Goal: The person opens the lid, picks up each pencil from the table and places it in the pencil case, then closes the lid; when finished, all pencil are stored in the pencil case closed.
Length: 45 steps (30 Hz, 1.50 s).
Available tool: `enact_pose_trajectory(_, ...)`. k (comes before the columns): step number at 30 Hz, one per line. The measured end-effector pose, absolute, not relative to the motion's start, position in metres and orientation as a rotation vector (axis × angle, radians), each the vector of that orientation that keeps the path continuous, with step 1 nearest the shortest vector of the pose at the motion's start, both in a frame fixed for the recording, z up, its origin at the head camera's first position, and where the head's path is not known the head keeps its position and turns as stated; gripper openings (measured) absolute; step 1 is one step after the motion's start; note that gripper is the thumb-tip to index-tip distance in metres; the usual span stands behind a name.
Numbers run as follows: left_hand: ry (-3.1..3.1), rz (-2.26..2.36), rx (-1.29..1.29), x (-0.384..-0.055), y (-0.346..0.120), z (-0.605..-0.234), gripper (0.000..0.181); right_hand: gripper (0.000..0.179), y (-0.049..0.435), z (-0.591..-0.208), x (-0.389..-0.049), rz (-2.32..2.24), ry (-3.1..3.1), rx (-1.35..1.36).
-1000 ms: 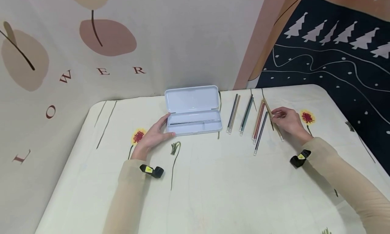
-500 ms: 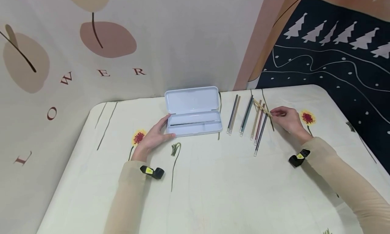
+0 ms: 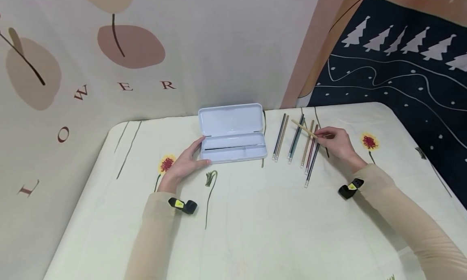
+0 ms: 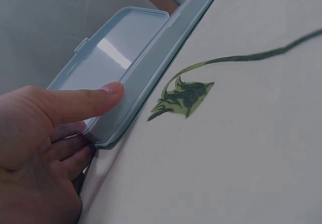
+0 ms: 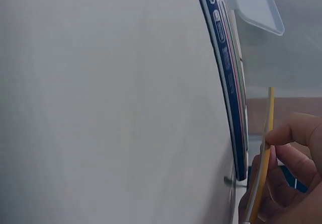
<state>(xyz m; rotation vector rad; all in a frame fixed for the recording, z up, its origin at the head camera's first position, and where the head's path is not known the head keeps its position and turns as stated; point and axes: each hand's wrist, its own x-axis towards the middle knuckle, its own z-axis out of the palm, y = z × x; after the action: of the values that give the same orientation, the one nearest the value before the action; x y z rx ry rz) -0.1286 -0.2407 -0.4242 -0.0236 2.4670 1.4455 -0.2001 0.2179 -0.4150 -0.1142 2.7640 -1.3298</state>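
Observation:
A pale blue pencil case (image 3: 231,118) lies unfolded at the back of the table, its lid tilted back. My left hand (image 3: 185,165) holds its left end, the thumb (image 4: 103,98) on the front wall and the fingers around the end. Above the loose pencils, my right hand (image 3: 337,144) pinches a yellow pencil (image 5: 270,108) between thumb and fingers. That pencil slants up to the left in the head view. Below it lie a brown, a red and a dark blue pencil (image 3: 311,166), with teal pencils (image 3: 294,140) to their left.
A dark pencil (image 3: 279,134) and a tan pencil (image 3: 282,139) lie just right of the case. The white tablecloth (image 3: 255,219) has printed flowers and stems. Patterned cloth walls (image 3: 233,49) rise behind the table.
The right hand has lifted the yellow pencil from the right-hand group, turned it and carried it left. A few pencils there have spread slightly. The left hand stays on the case.

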Motion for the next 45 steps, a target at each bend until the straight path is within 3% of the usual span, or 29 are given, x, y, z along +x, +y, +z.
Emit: enact_pose_trajectory(45,2.449,1.459,-0.018,-0.129,-0.241,-0.421,0.087,0.020,0.079,-0.416,-0.203,-1.472,2.464,-0.772)
